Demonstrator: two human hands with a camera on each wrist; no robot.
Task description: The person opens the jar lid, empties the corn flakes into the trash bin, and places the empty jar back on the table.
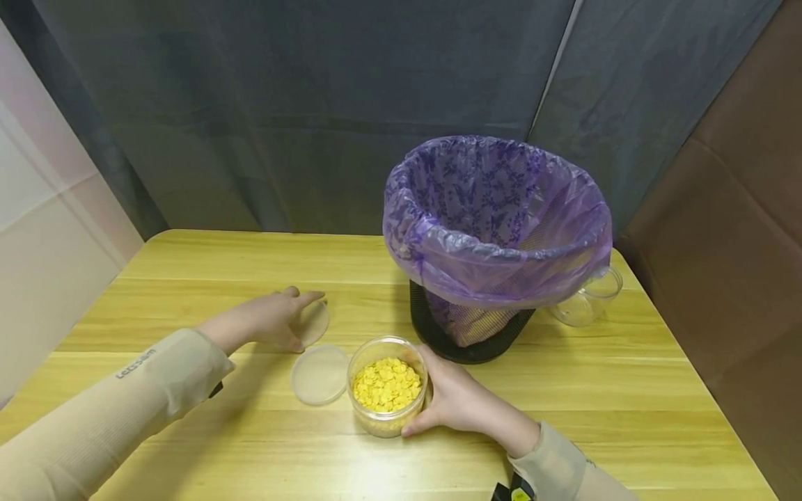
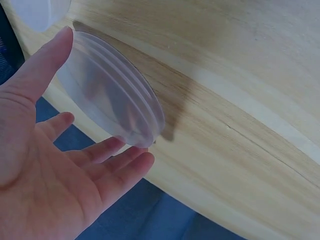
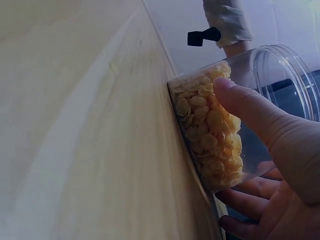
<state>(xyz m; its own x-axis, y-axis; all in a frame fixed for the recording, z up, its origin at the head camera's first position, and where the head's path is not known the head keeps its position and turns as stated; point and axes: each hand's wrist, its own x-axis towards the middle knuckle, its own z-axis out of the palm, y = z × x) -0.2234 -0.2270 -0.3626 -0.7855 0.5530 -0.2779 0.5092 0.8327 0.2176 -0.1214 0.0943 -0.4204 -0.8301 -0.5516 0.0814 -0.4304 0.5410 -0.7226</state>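
My left hand (image 1: 266,321) spans a round translucent lid (image 1: 316,322) left of centre, thumb and fingertips at opposite edges. The left wrist view shows this lid (image 2: 102,92) between the thumb and fingers of the hand (image 2: 60,180). A second round lid (image 1: 319,376) lies flat just nearer. Right of it stands an uncovered clear jar (image 1: 387,421) holding yellow flakes (image 1: 386,385). My right hand (image 1: 457,396) grips the jar's right side. In the right wrist view the hand's (image 3: 287,150) thumb presses the jar wall beside the flakes (image 3: 210,130), with fingers around the far side.
A dark mesh bin (image 1: 466,351) lined with a purple patterned bag (image 1: 495,268) stands behind and right of the jar. Another clear jar (image 1: 579,306) is partly hidden behind the bin at the right. Grey cloth (image 1: 282,118) hangs beyond the wooden table's (image 1: 219,261) back edge.
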